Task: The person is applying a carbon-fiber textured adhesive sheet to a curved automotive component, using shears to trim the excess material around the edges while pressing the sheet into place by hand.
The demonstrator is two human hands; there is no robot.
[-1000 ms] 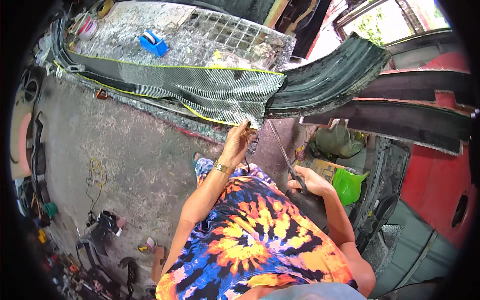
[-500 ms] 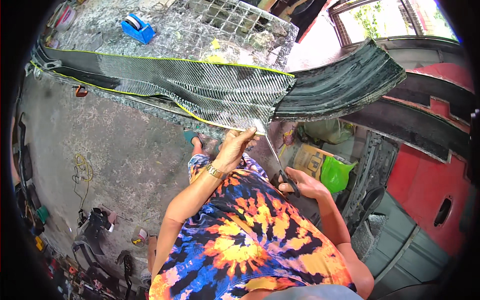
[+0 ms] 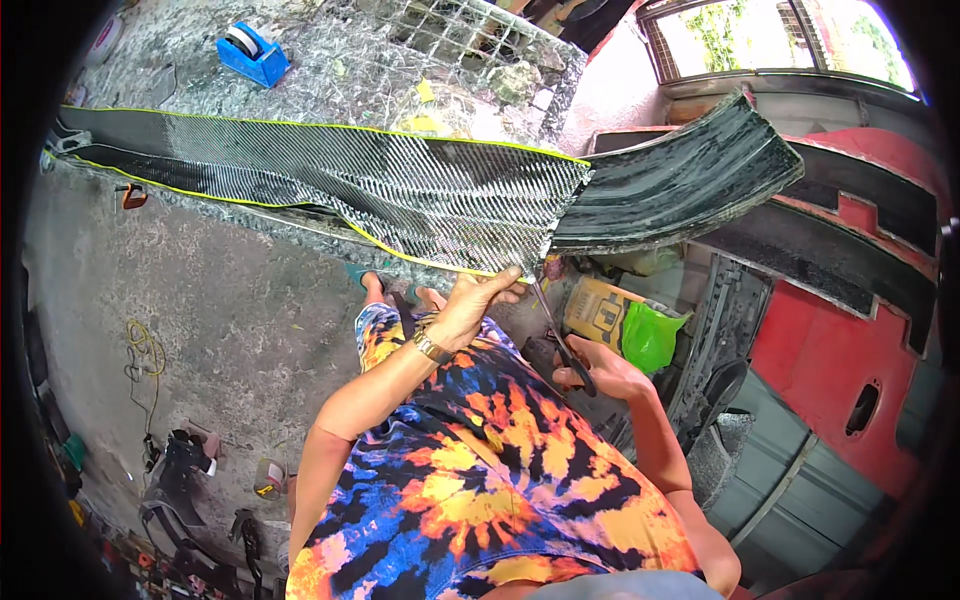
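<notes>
A long strip of black-and-silver woven carbon fibre cloth (image 3: 450,190), edged with yellow tape, lies along a curved dark mould (image 3: 690,185). The mould's bare right end sticks out past the cloth. My left hand (image 3: 475,303) pinches the cloth's near right corner between thumb and fingers. In my right hand (image 3: 608,370) is a pair of scissors (image 3: 552,320) with black handles, gripped low beside my body. Their blades point up and away, with the tips at the cloth's right edge beside my left fingers. How far the blades are apart I cannot make out.
On the worktable (image 3: 330,80) stands a blue tape dispenser (image 3: 255,58); a metal grid (image 3: 480,30) lies farther back. An orange clamp (image 3: 132,196) hangs at its near edge. Below right are a green plastic bag (image 3: 652,338), a brown printed sack (image 3: 592,308) and red panels (image 3: 810,365).
The whole view has shifted slightly, so most things appear a little farther left. My left hand still pinches the cloth corner, and the scissors remain at its edge.
</notes>
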